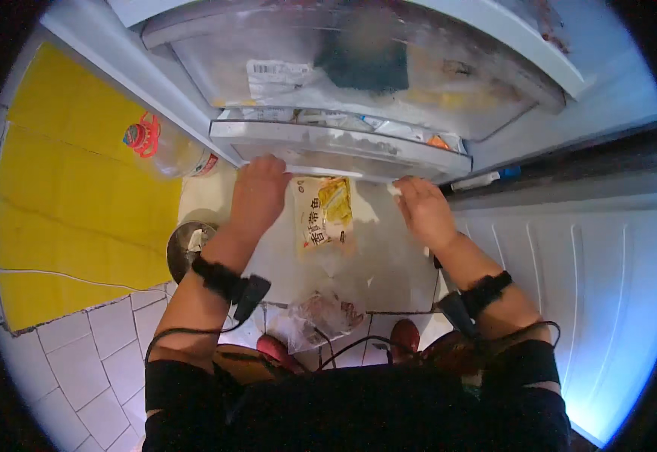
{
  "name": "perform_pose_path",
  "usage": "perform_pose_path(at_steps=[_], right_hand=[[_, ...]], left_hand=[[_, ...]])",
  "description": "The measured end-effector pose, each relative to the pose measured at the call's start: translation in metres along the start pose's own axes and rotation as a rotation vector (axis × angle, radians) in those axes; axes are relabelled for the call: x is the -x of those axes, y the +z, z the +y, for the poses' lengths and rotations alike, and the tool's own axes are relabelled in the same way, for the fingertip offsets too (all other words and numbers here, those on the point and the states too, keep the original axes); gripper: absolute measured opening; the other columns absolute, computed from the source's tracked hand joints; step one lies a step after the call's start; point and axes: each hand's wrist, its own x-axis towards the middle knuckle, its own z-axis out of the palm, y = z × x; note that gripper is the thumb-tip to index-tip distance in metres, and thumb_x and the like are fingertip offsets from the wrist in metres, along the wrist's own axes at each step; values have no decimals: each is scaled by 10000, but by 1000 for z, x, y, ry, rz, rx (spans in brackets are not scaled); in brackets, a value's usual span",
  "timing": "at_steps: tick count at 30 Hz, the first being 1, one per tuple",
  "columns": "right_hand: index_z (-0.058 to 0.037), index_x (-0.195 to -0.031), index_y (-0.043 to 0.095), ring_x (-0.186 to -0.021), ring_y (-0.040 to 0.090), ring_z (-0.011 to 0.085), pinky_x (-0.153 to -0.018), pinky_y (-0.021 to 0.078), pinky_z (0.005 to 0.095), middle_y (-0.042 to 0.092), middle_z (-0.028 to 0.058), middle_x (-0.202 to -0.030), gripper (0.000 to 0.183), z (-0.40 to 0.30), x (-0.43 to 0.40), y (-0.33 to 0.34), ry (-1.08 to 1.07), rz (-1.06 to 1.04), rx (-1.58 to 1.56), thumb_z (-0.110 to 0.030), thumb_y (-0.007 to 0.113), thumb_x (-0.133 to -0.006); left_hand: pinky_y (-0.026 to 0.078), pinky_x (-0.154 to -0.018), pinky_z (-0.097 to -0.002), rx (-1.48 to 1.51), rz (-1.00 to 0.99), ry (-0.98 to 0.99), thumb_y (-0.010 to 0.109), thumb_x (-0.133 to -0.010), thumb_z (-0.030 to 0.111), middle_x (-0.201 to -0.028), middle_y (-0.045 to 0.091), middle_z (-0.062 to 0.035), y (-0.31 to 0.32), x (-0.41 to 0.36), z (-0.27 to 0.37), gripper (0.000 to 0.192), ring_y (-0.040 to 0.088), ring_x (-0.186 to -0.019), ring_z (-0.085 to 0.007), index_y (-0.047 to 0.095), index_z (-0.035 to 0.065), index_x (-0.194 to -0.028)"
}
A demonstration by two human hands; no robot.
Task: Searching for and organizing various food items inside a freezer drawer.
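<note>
Before me is an upright freezer compartment with its door swung out on the right. My left hand (262,186) and my right hand (423,206) are at the lower edge of the bottom freezer drawer (334,147), one towards each end, fingers curled. Whether the fingers grip that edge I cannot tell. Bags and packets fill the drawer's top. A larger frosted drawer (334,62) with packages inside sits above it. Between my forearms, a printed food packet (325,212) lies on the floor. Nearer my feet is a clear plastic bag (328,316) with reddish contents.
A large clear plastic bottle (173,152) with a red handle stands at left, beside a yellow panel (80,198). A round metal bowl (179,251) lies by my left forearm. The ribbed inner freezer door (560,254) stands at right. A white cable (80,277) crosses at left.
</note>
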Motion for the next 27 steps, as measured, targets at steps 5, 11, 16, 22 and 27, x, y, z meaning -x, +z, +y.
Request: perform_pose_path(at_steps=[5,11,16,22,27], right_hand=[[-29,-917,548,-802,570,328,-723,432,429,603,148,-843,127,24,-36,40,100,172,191,-78,544,-800],[-29,-925,532,-780,578,324,-739,386,435,612,152,-826,131,33,-66,25,221,93,216,-129,491,-852],[-58,-949,547,-797,578,316,-713,408,420,612,138,-878,138,31,-65,26,134,169,193,-134,524,-837],[-34,-1106,502,-924,572,213,-780,451,325,597,123,-976,420,33,-31,120,713,-29,-454,-272,640,-788],[-19,-1212,443,-947,566,198,-789,463,315,581,109,-1043,580,0,9,199,1068,0,-1101,-251,694,-744]], left_hand=[[387,-759,-434,-41,293,-49,606,-770,227,-911,530,-168,40,-27,-18,320,481,-878,-335,540,-33,-944],[385,-793,-443,53,228,-204,634,-757,281,-924,517,-200,36,-54,-12,409,457,-952,-349,532,-59,-961],[394,-796,-445,150,333,-165,635,-763,290,-946,515,-204,46,-48,-26,415,467,-966,-352,529,-47,-981],[365,-938,-385,666,1,-376,636,-776,286,-1158,485,-226,108,9,-41,583,458,-1098,-354,414,-32,-1212],[324,-988,-365,1056,-352,-760,645,-777,301,-1277,418,-233,183,82,-23,729,419,-1177,-309,293,-46,-1313]])
